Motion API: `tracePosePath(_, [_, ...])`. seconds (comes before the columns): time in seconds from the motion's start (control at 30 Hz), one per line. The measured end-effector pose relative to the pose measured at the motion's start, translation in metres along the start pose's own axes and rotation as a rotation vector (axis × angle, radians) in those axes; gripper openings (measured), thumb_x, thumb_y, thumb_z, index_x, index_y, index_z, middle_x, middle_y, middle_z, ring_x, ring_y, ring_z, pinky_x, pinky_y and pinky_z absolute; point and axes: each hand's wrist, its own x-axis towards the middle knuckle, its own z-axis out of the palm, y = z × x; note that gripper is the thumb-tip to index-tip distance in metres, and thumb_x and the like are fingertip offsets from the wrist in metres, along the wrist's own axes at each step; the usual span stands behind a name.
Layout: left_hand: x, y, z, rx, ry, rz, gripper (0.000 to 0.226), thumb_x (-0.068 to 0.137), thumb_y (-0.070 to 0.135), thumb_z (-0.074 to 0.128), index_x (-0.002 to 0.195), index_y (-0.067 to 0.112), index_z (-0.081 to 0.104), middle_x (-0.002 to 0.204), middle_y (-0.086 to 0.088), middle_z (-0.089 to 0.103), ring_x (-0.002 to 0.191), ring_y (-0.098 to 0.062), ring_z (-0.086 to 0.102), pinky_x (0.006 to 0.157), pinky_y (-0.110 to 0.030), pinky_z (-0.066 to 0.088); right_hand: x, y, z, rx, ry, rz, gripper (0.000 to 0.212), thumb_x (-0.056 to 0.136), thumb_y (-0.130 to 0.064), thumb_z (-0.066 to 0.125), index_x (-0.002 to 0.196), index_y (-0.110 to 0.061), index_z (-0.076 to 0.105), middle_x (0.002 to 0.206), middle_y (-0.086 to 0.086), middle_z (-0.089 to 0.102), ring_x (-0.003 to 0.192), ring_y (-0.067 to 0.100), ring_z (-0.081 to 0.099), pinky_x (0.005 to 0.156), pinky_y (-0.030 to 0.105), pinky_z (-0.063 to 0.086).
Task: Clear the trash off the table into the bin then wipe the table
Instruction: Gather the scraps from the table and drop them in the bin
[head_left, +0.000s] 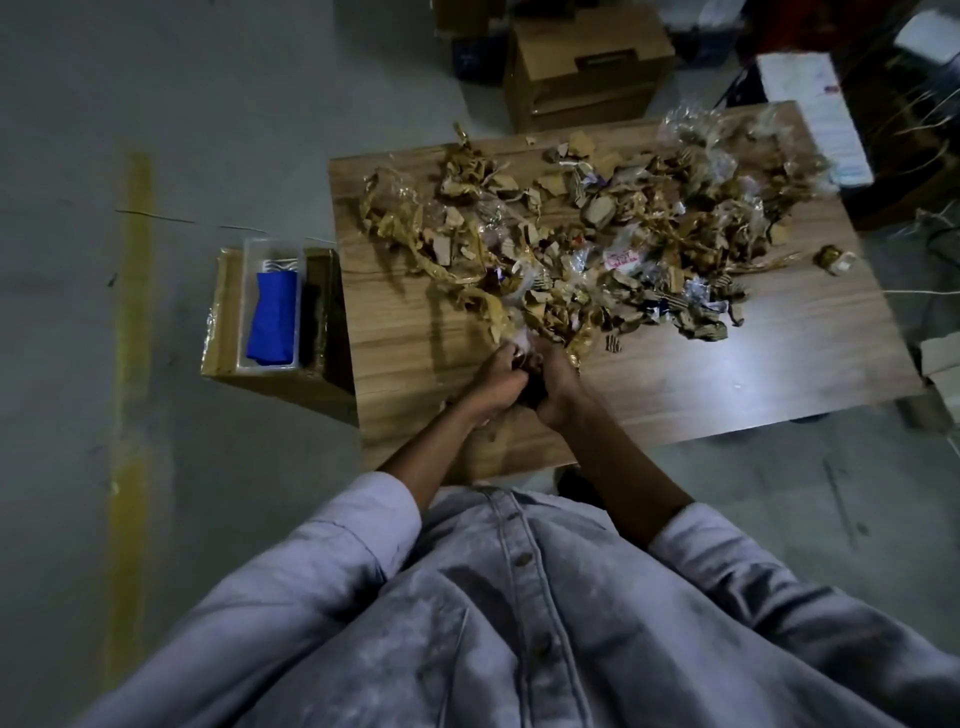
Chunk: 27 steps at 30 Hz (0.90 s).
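a cardboard box (270, 389), probably the bin, stood against the table's left edge, well left of the fingers. a clear tray (243, 312) holding a blue cloth (272, 317) lay across its top, likely set there ready for wiping. the left hand (496, 382) and right hand (558, 387) met over the wooden table (727, 364), both clenched around a clump of paper and plastic scraps (522, 338) at the near edge of the trash pile (597, 234), apparently bunching it for one carry. the rest of the pile spread beyond the fingertips and off to their right, untouched.
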Motion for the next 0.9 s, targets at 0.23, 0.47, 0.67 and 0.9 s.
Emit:
tracePosePath(0.23, [-0.011,0.097,-0.001,-0.188,0.161,0.251,0.049,0.096,0.016,0.066,0.142,0.014,0.048,0.121,-0.003,0.062,0.109,-0.022,0.064,0.092,-0.043,0.058,-0.019,-0.090,-0.009,0.084,0.018,-0.274,0.033,0.096,-0.027,0.054,0.118,-0.006,0.067,0.106,0.017,0.070,0.095,0.029,0.065,0.075,0.035,0.055])
tracePosePath(0.47, [-0.004,0.154,-0.029,0.004,0.185,0.295,0.071,0.097,0.018,0.065,0.157,0.016,0.027,0.153,-0.011,0.044,0.108,-0.011,0.051,0.062,-0.013,0.042,-0.020,-0.134,-0.012,0.245,0.072,-0.396,0.063,0.086,-0.044,0.068,0.135,-0.006,0.056,0.132,0.024,0.061,0.115,0.040,0.066,0.082,0.045,0.061])
tracePosePath(0.67, [0.009,0.141,-0.041,0.122,0.305,0.293,0.053,0.086,0.012,0.076,0.134,0.017,0.053,0.131,0.000,0.060,0.094,-0.011,0.063,0.057,-0.014,0.046,-0.021,-0.120,-0.020,0.245,-0.040,-0.310,0.041,0.100,-0.045,0.054,0.122,-0.011,0.063,0.120,0.018,0.066,0.113,0.038,0.066,0.099,0.054,0.054])
tracePosePath(0.9, [0.006,0.092,-0.045,0.054,0.272,0.185,0.042,0.092,0.025,0.073,0.131,0.024,0.057,0.123,-0.002,0.067,0.099,-0.019,0.067,0.074,-0.029,0.056,-0.023,-0.097,-0.030,0.202,-0.028,-0.262,0.049,0.099,-0.044,0.056,0.141,-0.019,0.052,0.142,0.018,0.053,0.119,0.040,0.061,0.086,0.047,0.060])
